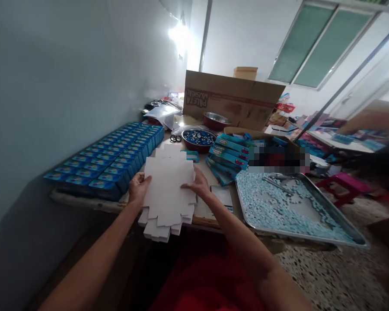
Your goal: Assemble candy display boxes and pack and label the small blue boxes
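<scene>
In front of me is a white, flat cardboard box blank (169, 183) with cut flaps, on top of more white blanks (154, 229) that overhang the table's front edge. The left side of the upper blank is gripped by my left hand (138, 188), thumb on top. On the opposite side, my right hand (197, 183) pinches the edge, its thumb lying on the white face. My fingers underneath are hidden. Just beyond the blanks lies a small blue box piece (192, 156), partly covered.
Rows of blue boxes (108, 157) stand along the left wall. Behind are scissors (175, 138), a bowl of small pieces (199, 138) and another bowl (216, 120). Blue flat packs (228, 151) lie to the right, beside a metal tray (246, 220) of pale blue pieces. A cardboard sheet (236, 97) stands behind.
</scene>
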A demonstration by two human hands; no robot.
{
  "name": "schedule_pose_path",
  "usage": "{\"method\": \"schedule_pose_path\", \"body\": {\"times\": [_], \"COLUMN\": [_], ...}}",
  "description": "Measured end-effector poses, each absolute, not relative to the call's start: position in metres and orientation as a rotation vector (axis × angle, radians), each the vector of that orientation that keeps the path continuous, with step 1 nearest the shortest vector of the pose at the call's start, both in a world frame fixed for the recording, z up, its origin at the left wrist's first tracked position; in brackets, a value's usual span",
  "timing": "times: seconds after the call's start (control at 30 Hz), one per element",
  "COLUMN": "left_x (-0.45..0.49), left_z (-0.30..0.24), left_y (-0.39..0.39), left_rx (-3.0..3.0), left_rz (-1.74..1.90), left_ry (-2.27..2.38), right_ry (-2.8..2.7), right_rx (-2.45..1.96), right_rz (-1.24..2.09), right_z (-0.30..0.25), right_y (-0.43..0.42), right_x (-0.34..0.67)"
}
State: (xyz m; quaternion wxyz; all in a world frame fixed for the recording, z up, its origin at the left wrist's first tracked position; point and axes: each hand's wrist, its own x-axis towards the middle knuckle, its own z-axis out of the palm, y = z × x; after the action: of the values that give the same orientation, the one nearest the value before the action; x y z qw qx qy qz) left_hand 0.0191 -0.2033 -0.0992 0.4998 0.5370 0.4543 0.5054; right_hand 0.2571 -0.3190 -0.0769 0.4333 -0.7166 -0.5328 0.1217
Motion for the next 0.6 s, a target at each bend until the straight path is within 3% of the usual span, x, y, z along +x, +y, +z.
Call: {"method": "schedule_pose_path", "body": {"times": [0.07, 0.27, 0.6], "left_x": [0.020, 0.015, 0.015], "left_z": [-0.091, -0.050, -0.035], "left_y": [-0.202, -0.208, -0.203], "left_rx": [1.227, 1.148, 1.088], "left_rz": [1.188, 0.990, 0.838], "left_ry": [1.032, 0.979, 1.051], "right_ry": [-1.152, -0.795, -0.744], "right_rx": [-1.660, -1.333, -1.233], "right_rz": [0.296, 0.850, 0.943], "right_z": [-0.067, -0.051, -0.057], "right_y": [-0.300, -0.256, -0.283], "right_x": [0.268, 0.296, 0.283]}}
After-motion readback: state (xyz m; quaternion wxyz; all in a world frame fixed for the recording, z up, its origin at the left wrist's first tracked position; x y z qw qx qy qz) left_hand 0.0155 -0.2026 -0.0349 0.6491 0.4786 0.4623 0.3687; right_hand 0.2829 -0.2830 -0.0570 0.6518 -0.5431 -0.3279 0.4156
